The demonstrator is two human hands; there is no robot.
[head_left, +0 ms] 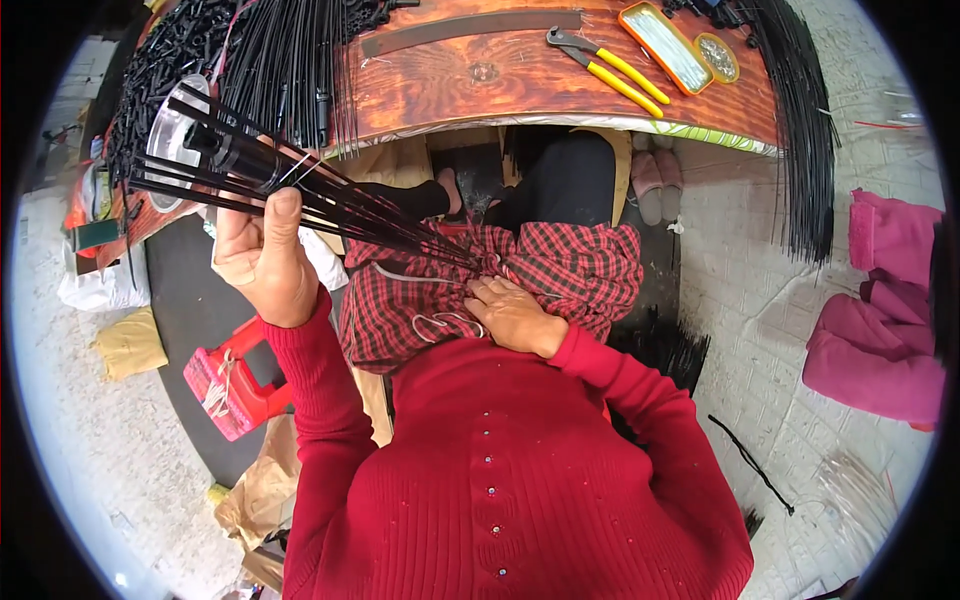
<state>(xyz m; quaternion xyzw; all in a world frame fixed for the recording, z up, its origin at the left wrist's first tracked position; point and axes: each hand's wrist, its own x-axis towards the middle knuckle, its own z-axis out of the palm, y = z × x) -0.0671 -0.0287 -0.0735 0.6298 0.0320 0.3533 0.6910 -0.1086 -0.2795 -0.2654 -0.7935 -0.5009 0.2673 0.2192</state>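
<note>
Slender black rods (425, 243) are being held slantwise over the checked cloth (590, 265), presumably light, springy and best gripped beside the black hub (248, 160), where they are being clasped by the curled fingers of the left hand (265, 250). Straight and fanned, they are being brought together beside the right hand (515, 316), whose grip cannot be told.

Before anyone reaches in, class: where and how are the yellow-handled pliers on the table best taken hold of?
Probably by both yellow handles, midway along, coming from the near side with the right hand: they lie slightly spread, slanting toward the near edge of the table, with the dark head pointing away and the orange tray just beyond.
</note>
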